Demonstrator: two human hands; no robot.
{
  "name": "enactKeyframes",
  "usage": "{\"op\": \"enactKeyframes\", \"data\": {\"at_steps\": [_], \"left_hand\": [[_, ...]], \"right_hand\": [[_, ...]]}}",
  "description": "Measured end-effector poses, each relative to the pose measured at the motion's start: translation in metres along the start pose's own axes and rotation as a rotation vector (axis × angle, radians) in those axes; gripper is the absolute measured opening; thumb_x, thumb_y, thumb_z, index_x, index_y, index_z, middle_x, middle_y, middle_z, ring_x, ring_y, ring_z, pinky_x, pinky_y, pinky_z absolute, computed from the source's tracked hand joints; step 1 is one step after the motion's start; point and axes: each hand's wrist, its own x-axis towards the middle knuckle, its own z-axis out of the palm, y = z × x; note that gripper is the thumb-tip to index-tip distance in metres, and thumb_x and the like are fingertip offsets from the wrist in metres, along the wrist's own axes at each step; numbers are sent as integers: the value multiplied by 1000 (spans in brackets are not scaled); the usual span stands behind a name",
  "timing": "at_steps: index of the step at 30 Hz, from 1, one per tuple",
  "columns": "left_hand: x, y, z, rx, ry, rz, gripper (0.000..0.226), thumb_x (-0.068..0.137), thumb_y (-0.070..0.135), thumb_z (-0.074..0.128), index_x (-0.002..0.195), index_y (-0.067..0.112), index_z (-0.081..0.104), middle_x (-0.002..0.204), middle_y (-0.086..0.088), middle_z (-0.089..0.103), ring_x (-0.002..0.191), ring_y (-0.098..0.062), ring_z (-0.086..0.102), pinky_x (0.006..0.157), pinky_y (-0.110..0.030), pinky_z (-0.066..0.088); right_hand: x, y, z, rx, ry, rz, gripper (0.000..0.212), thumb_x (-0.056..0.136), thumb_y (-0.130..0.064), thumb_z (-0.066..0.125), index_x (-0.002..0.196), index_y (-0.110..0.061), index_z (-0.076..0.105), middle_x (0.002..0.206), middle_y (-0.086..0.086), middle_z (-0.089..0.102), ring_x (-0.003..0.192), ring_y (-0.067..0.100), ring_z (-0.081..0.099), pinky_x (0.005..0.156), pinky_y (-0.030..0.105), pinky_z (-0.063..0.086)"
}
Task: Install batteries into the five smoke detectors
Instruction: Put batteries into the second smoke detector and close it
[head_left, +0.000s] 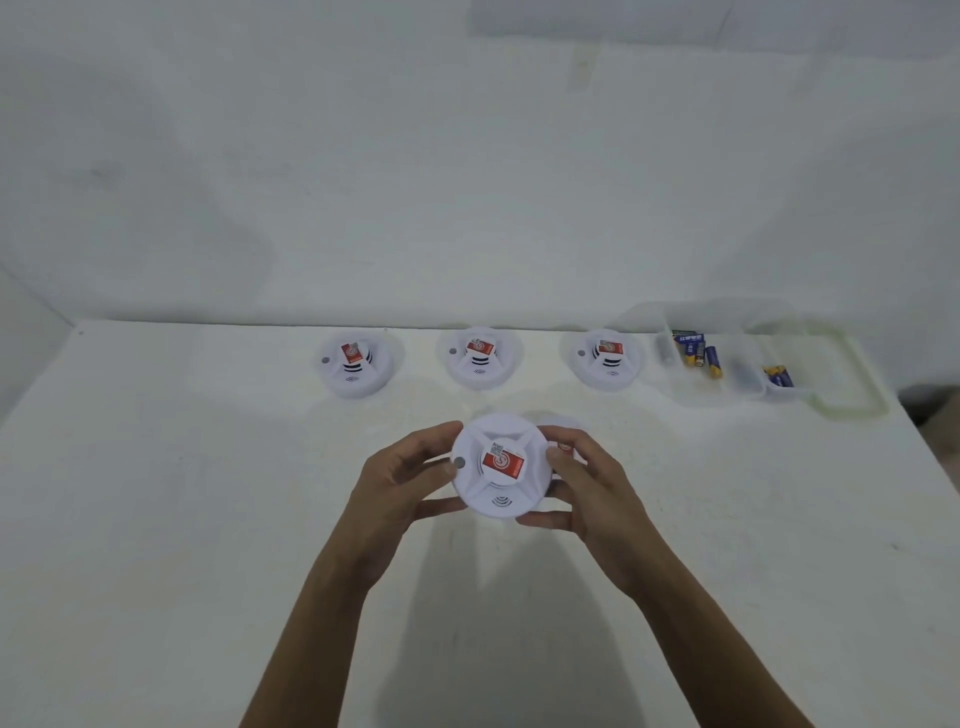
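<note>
The round white plastic red-labelled smoke detector (500, 465) hangs over the white table (208, 519) between our left hand (400, 483) and right hand (587, 486), each curled on an opposite edge (label facing us), so we judge its battery side underneath.

One wide-angle view, worn on the head, looks forward and down across the white table (208, 519) toward its far edge and the pale wall (363, 156) behind. The left hand (400, 483) and right hand (587, 488) sit nearest the lens, low centre. Its far left corner shows; the far right one is probably behind the clear box (727, 322).
</note>
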Motion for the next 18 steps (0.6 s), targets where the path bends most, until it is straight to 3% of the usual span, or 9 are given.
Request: {"op": "enactKeyframes", "data": {"at_steps": [6,18], "left_hand": [[10,-6,-25,2,75,8,29,90,5,58,117,13,64,113,-1,70,101,-22,67,79,-38,57],[32,-35,-59,45,265,-5,26,90,6,61,113,15,67,108,1,71,97,-16,68,69,-28,57]], "right_hand": [[15,8,28,-54,75,-11,14,98,-18,49,111,-15,51,110,5,64,93,19,70,72,40,60],[56,36,66,-435,128,-68,31,96,-14,50,126,-19,57,119,-4,64,106,11,60,92,33,53]]}}
